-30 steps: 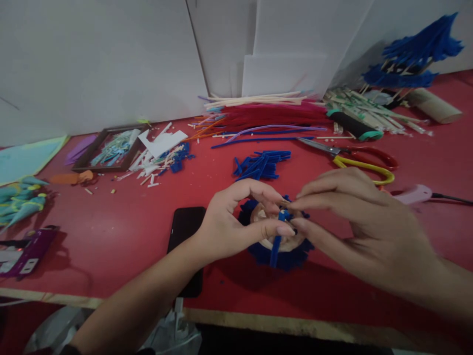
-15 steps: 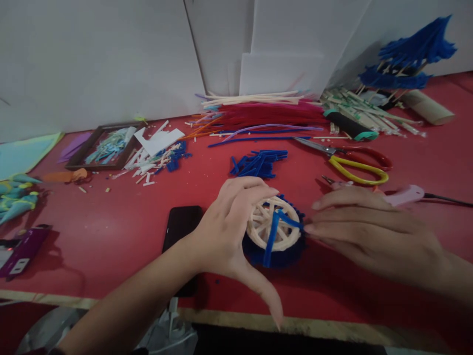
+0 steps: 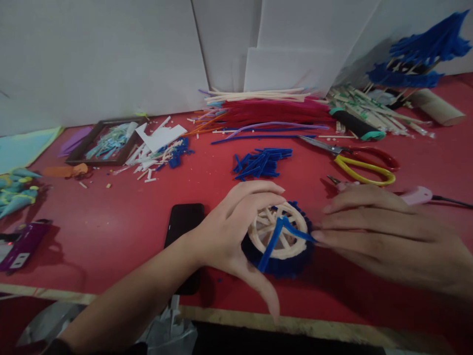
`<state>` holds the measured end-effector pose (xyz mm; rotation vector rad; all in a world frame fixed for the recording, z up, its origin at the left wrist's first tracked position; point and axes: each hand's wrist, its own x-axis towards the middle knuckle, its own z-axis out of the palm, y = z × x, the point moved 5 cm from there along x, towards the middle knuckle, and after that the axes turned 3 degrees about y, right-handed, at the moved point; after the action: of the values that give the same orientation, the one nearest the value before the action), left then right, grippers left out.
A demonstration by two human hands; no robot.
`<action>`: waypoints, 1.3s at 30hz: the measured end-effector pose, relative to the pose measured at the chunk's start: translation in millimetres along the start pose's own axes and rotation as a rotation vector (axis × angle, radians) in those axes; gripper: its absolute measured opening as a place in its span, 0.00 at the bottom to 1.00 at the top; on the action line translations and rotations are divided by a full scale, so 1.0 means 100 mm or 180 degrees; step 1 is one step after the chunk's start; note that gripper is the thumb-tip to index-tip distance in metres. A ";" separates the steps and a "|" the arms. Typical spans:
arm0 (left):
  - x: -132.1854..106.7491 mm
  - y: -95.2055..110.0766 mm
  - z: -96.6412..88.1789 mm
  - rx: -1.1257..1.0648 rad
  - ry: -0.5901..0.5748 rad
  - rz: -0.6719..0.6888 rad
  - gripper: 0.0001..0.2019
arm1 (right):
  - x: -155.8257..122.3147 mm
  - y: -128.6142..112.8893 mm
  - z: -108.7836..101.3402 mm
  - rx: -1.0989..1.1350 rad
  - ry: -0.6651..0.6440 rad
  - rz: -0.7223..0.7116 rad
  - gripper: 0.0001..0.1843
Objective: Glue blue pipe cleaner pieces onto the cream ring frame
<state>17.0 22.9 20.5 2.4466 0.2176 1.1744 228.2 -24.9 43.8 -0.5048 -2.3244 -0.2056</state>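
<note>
A round wheel-shaped piece (image 3: 257, 242) with a cream ring and spokes sits over a fuzzy dark blue base (image 3: 295, 266). My left hand (image 3: 236, 227) curves round its left side, fingers over the far rim and thumb stretched along the near side. Across the spokes lie blue pipe cleaner strips (image 3: 271, 242) that meet in a point at the top. At the right rim, my right hand (image 3: 384, 236) is pinched on the end of the right-hand strip; its fingertips are slightly blurred.
Beyond the hands lie cut blue pieces (image 3: 262, 162), scissors (image 3: 364, 170) and bundled pipe cleaners (image 3: 273, 113). A phone (image 3: 185, 224) is left of my left hand. A pink-handled tool with a cord (image 3: 417, 195) lies behind my right hand. A blue roofed model (image 3: 424, 54) stands at back right.
The camera view has shifted slightly. The wheel-shaped piece sits a little lower and farther right in view, its blue base showing more. Both hands keep nearly the same pose.
</note>
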 end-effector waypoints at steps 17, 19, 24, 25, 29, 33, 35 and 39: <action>-0.04 -0.11 0.06 -0.0528 -0.0064 -0.0799 0.39 | -0.08 -0.15 0.03 0.0226 0.0045 0.0199 0.12; -0.05 -0.11 0.06 -0.0630 -0.0065 -0.0833 0.40 | -0.08 -0.19 0.05 0.0242 0.0141 0.0372 0.12; -0.06 -0.14 0.06 -0.0742 -0.0053 -0.0849 0.42 | -0.10 -0.26 0.08 0.0125 0.0098 0.0612 0.18; -0.06 -0.14 0.06 -0.0745 -0.0065 -0.0871 0.42 | -0.11 -0.27 0.08 0.0107 0.0083 0.0690 0.20; -0.06 -0.15 0.06 -0.0737 -0.0071 -0.0855 0.41 | -0.15 -0.28 0.11 0.0119 0.0120 0.0882 0.21; -0.06 -0.15 0.07 -0.0733 -0.0050 -0.0809 0.42 | -0.18 -0.30 0.15 0.0298 0.0296 0.1013 0.22; -0.07 -0.15 0.07 -0.0754 -0.0050 -0.0825 0.42 | -0.19 -0.31 0.16 0.0294 0.0352 0.1038 0.23; -0.07 -0.15 0.07 -0.0737 -0.0054 -0.0841 0.42 | -0.17 -0.32 0.16 0.0244 0.0371 0.0925 0.20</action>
<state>18.9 32.0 5.0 2.1499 0.3659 1.0035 215.6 -54.7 20.0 -0.7624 -2.1078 -0.0067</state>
